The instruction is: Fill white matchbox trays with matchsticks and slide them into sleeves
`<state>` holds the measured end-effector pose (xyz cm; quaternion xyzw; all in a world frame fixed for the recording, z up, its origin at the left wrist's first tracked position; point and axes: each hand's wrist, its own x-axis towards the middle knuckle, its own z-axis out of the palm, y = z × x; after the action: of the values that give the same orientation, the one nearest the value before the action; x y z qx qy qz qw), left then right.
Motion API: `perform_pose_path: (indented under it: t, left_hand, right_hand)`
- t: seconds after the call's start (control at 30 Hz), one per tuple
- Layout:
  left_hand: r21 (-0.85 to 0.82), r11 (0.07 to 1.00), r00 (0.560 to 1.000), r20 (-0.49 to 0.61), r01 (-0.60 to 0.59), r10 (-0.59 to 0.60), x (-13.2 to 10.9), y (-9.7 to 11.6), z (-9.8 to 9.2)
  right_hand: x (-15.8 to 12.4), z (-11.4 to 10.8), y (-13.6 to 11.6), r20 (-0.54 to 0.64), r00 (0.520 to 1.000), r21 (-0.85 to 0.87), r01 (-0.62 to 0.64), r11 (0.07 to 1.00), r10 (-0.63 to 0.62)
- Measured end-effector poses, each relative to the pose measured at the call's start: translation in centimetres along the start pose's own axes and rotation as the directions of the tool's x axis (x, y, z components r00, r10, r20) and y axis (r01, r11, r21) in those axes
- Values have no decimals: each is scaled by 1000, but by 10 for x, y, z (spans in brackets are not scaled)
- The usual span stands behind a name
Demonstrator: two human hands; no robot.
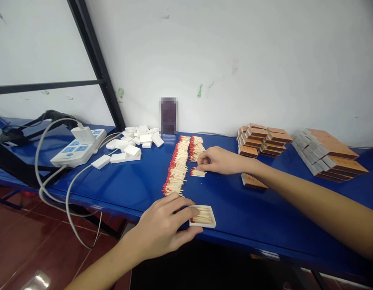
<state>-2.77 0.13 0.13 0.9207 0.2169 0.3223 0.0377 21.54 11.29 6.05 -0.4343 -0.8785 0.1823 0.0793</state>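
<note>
My left hand (165,225) rests at the near edge of the blue table (128,185), fingers closed round the left side of a small white matchbox tray (202,216) that holds red-tipped matches. My right hand (218,160) reaches across the table, fingers curled over a small bunch of matches (198,172). Just left of it lie two long rows of loose matches (178,165), red heads to the left.
Several empty white trays (138,141) are heaped at the back left beside a white power strip (79,147) with grey cables. Brown matchbox sleeves are stacked at the back right (263,139) and far right (328,155). One sleeve (253,181) lies by my right forearm.
</note>
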Motion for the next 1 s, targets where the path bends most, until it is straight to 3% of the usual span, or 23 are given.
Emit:
perform_pose_path:
  t: [1.0]
  left_hand:
    - [4, 1000, 1000, -1, -4, 4, 1, 0, -1]
  right_hand:
    - [1, 4, -2, -11, 999, -11, -47, 999, 46]
